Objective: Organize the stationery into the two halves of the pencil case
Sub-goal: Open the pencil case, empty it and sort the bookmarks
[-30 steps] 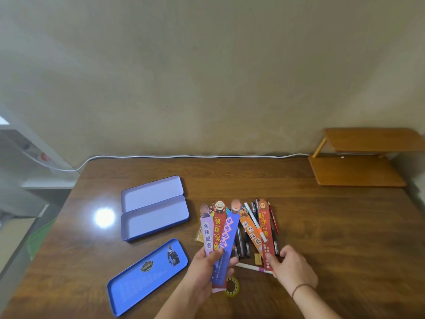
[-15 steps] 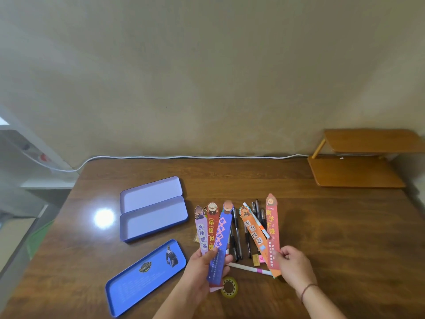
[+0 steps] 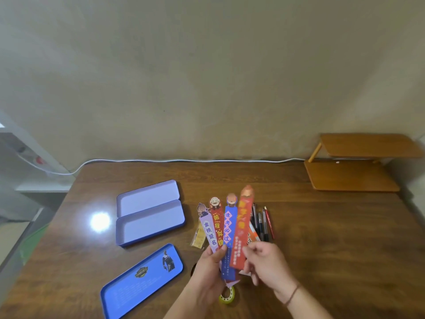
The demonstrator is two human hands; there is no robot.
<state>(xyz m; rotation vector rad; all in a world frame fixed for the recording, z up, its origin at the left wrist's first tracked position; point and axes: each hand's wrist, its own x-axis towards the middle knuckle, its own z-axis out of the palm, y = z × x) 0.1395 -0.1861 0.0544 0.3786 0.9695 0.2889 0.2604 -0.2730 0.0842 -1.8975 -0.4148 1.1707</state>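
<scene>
Brown wooden table against beige wall

I see both forearms reaching in from the near edge, angled toward each other. My left hand is raised with the thumb pressed over the front of the fanned bookmarks, fingers curled behind them. My right hand sits just right of it, fingers curled, pinching the lower end of the rightmost red bookmark. A thin band circles my right wrist.
</scene>
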